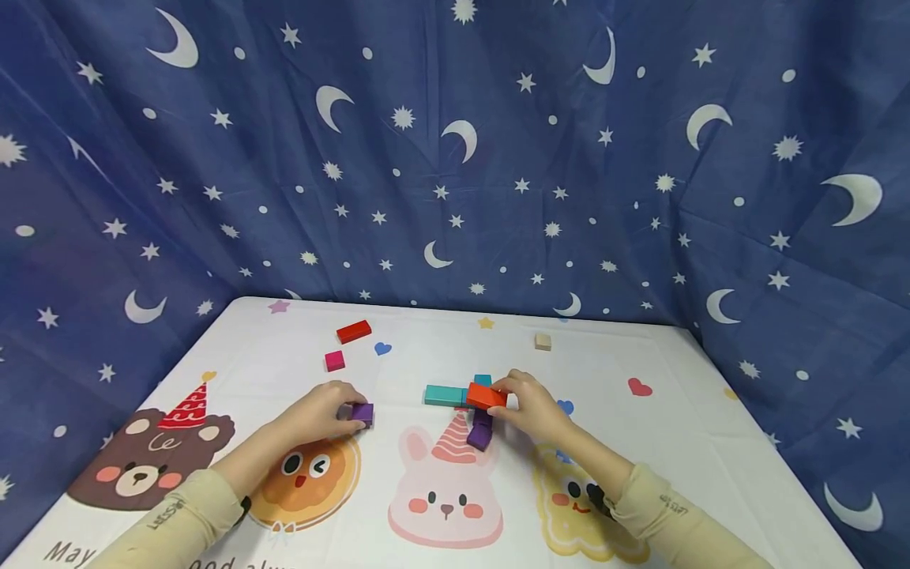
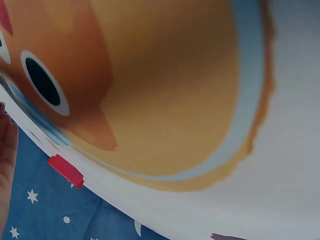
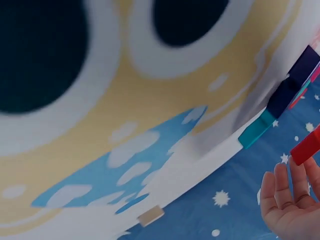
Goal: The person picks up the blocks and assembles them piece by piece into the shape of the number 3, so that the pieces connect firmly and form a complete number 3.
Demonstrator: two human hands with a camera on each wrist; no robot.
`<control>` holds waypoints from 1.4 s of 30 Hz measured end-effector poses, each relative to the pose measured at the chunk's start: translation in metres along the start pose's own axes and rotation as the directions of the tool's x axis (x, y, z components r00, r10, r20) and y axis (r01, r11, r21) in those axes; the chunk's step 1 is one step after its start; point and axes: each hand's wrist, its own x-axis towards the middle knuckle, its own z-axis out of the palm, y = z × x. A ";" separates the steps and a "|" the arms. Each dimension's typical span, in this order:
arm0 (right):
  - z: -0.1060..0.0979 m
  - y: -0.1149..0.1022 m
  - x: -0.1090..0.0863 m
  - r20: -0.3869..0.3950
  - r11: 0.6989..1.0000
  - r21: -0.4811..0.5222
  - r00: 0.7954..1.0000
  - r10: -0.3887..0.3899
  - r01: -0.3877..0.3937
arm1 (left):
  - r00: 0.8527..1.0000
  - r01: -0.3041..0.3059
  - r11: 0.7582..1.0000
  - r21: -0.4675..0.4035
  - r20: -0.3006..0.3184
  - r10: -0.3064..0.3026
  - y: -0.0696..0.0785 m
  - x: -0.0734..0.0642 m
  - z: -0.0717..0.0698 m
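Note:
My left hand [image 1: 329,411] pinches a purple block [image 1: 362,414] low over the table, left of the middle. In the left wrist view only a bit of that hand [image 2: 7,160] shows, at the left edge. With thumb and fingers, my right hand [image 1: 532,405] grips an orange-red block [image 1: 486,396] above a group of blocks. Under and around it lie a teal block [image 1: 444,396], a blue block [image 1: 483,379] and purple blocks [image 1: 479,436]. The orange-red block hides the group's centre. The right wrist view shows the right hand's fingers [image 3: 299,187] at the red block [image 3: 305,149].
Farther back on the left lie a red oblong block [image 1: 354,332] and a pink-red cube [image 1: 335,361]. A pale wooden cube [image 1: 543,341] sits at the back right. The white tablecloth [image 1: 611,371] carries cartoon prints; a blue curtain [image 1: 426,197] with moons and stars hangs behind.

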 end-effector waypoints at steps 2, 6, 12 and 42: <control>0.002 -0.004 0.001 0.002 1.000 -0.002 1.000 -0.007 0.007 | 1.000 0.006 1.000 -0.005 0.004 -0.006 0.002 -0.001 0.000; 0.006 -0.011 0.005 0.008 1.000 0.008 1.000 -0.010 0.010 | 1.000 0.014 1.000 -0.013 0.009 -0.014 0.004 -0.002 0.001; 0.013 -0.022 0.005 0.032 1.000 0.006 0.999 -0.029 0.028 | 0.999 -0.045 0.999 0.020 0.000 0.045 0.006 -0.004 0.005; 0.043 -0.044 -0.006 0.186 0.988 -0.083 0.976 -0.114 0.131 | 0.981 -0.188 0.980 0.062 0.049 0.186 0.029 -0.001 0.013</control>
